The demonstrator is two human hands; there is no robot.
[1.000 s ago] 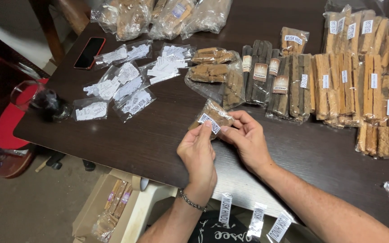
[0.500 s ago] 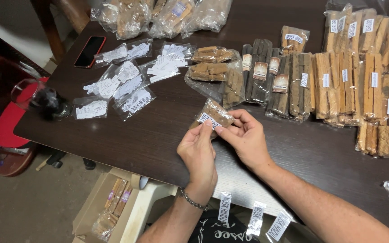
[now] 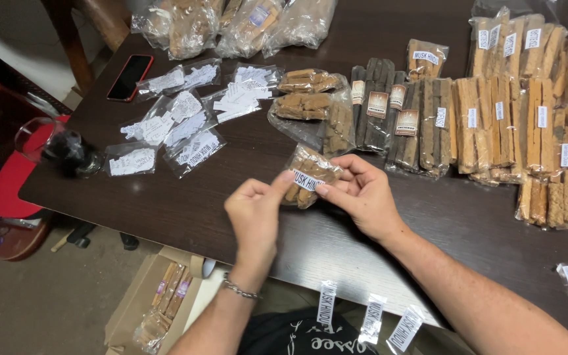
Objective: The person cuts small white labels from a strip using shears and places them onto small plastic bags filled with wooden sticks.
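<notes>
Small clear packet of tan sticks [image 3: 311,175] held just above the dark table [image 3: 231,210], tilted. Right hand [image 3: 363,197] clamps its right edge, steadying it. Left hand [image 3: 254,213] pinches thumb and forefinger onto the white label [image 3: 307,181], seemingly pressing it flat. Spare label strips [image 3: 366,319] hang at the near table edge, within reach. Versus a second ago: grip and packet position nearly unchanged.

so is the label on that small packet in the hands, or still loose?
On, mostly. The white label lies flat across the clear packet; left hand thumb presses one end, right hand steadies the packet. Fully stuck: cannot tell.
</notes>
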